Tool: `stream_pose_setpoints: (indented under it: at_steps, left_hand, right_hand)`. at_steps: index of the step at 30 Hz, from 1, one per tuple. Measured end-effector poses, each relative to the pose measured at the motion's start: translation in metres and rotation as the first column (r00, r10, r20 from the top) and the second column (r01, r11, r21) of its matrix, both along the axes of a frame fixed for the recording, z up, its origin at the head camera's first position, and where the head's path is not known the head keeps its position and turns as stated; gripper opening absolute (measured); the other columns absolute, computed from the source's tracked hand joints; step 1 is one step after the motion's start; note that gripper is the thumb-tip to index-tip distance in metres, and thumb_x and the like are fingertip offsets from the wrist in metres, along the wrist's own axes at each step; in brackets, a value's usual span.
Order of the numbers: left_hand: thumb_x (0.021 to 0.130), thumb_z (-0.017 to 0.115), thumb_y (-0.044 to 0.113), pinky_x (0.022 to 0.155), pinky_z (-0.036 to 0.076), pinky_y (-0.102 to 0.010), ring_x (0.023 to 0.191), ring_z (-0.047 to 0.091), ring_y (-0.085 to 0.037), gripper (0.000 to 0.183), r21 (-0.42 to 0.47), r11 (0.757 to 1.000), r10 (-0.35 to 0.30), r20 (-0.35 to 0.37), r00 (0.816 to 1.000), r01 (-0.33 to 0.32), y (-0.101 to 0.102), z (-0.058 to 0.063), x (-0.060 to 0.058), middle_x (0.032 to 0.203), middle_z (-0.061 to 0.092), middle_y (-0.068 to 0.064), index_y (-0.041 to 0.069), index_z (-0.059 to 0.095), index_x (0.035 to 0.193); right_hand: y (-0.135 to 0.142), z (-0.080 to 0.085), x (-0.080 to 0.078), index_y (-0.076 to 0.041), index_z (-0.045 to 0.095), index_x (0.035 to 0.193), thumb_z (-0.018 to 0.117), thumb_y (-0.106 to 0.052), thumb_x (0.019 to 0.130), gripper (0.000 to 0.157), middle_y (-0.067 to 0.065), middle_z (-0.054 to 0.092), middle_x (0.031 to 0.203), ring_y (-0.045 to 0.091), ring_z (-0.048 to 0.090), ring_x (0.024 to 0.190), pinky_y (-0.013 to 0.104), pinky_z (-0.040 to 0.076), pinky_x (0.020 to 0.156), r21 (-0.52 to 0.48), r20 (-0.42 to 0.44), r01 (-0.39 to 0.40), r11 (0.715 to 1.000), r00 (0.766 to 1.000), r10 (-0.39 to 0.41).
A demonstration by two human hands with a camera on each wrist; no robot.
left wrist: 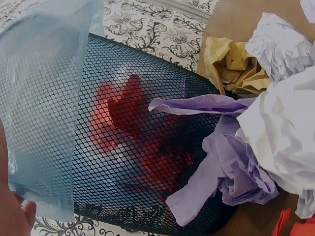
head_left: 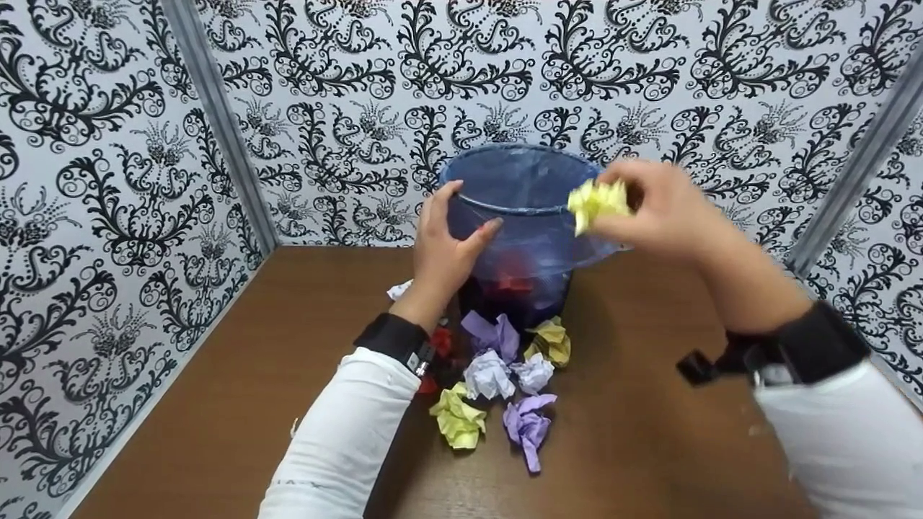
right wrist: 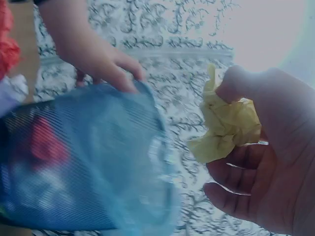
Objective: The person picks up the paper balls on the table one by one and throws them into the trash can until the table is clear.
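Note:
A dark mesh wastebasket with a translucent blue liner bag folded over its rim stands on the table. My left hand holds the bin's left side near the rim, thumb toward the front. Crumpled red paper shows through the mesh. Between thumb and fingers, my right hand pinches a crumpled yellow paper ball beside the bin's right rim. In front of the bin lie purple paper, white paper, a yellow ball and a mustard one.
Red crumpled paper lies partly hidden by the left forearm. Another white piece sits left of the bin. Patterned wall panels enclose the brown table at the back and sides.

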State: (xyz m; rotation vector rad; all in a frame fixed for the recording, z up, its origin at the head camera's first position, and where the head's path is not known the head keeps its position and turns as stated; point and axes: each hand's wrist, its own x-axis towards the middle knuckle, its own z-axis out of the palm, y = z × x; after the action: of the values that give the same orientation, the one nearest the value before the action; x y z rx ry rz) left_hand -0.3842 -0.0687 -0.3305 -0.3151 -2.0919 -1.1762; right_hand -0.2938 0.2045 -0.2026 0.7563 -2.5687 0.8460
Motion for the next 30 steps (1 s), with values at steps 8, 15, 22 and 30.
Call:
stream_pose_setpoints:
  at_steps: [8, 15, 22, 30]
  left_hand:
    - [0.076, 0.077, 0.069, 0.108, 0.048, -0.044, 0.135, 0.052, -0.02, 0.087, 0.015, 1.0, 0.011, 0.014, 1.0, -0.011, -0.001, 0.0, 0.0, 0.151, 0.05, -0.001, 0.037, 0.042, 0.149]
    - [0.077, 0.078, 0.067, 0.107, 0.048, -0.044, 0.132, 0.054, -0.021, 0.085, 0.029, 1.0, 0.002, 0.011, 1.0, -0.003, -0.001, -0.001, 0.0, 0.149, 0.052, -0.003, 0.036, 0.044, 0.148]
    - [0.078, 0.078, 0.066, 0.108, 0.049, -0.045, 0.134, 0.053, -0.022, 0.083, 0.018, 1.0, -0.002, -0.007, 1.0, 0.002, 0.0, -0.001, 0.001, 0.151, 0.05, -0.004, 0.032, 0.045, 0.146]
    - [0.077, 0.076, 0.07, 0.108, 0.047, -0.048, 0.133, 0.054, -0.024, 0.083, 0.001, 1.0, 0.026, 0.009, 1.0, -0.026, 0.0, -0.002, 0.0, 0.152, 0.049, -0.003, 0.035, 0.045, 0.146]
  right_hand:
    - [-0.008, 0.051, -0.032, -0.007, 0.062, 0.114, 0.071, -0.023, 0.089, 0.031, 0.008, 0.06, 0.099, 0.023, 0.057, 0.082, 0.023, 0.053, 0.062, 0.058, 0.104, 0.119, 0.991, 0.987, -0.125]
    - [-0.018, 0.064, -0.062, -0.011, 0.062, 0.123, 0.073, -0.032, 0.089, 0.041, 0.008, 0.061, 0.11, 0.023, 0.058, 0.094, 0.024, 0.057, 0.071, 0.115, 0.113, 0.177, 0.977, 0.975, -0.19]
    - [-0.024, 0.056, -0.077, -0.011, 0.06, 0.129, 0.071, -0.032, 0.089, 0.047, 0.008, 0.061, 0.116, 0.023, 0.057, 0.1, 0.032, 0.055, 0.081, 0.111, 0.132, 0.212, 0.971, 0.965, -0.226]
    - [-0.029, 0.046, -0.082, -0.012, 0.056, 0.131, 0.069, -0.032, 0.093, 0.045, 0.011, 0.062, 0.122, 0.026, 0.06, 0.102, 0.035, 0.059, 0.083, 0.1, 0.178, 0.224, 0.969, 0.954, -0.239]
